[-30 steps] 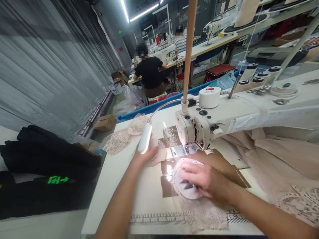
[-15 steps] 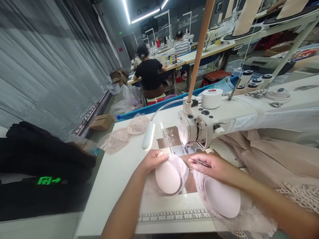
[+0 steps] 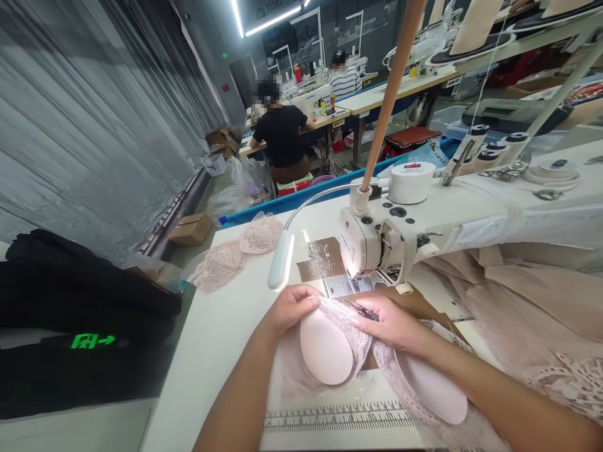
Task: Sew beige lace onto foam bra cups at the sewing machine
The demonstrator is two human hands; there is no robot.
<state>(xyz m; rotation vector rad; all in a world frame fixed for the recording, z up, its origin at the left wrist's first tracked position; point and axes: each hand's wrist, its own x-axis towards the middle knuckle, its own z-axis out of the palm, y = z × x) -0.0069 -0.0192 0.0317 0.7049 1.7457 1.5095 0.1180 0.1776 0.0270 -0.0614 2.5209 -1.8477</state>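
Observation:
A pale pink lace bra lies in front of the needle of the sewing machine [image 3: 362, 251]. Its left moulded cup [image 3: 326, 348] faces up. My left hand [image 3: 294, 307] pinches the top edge of this cup between thumb and fingers. Closed around slim pointed metal tweezers [image 3: 365, 309], my right hand [image 3: 389, 323] also touches the lace trim [image 3: 351, 320] on the cup's right side. The right cup [image 3: 431, 389] sits partly hidden beneath my right forearm, near the table's front edge.
Two lace pieces [image 3: 219, 267] lie at the table's left. A lamp [image 3: 281, 260] on a bent neck hangs left of the needle. Beige fabric [image 3: 513, 295] is heaped at right. A printed ruler [image 3: 339, 417] runs along the front. Co-workers [image 3: 281, 138] sit beyond.
My right hand has moved left onto the lace of the left cup. That cup has shifted slightly right and towards me. The view has turned a little.

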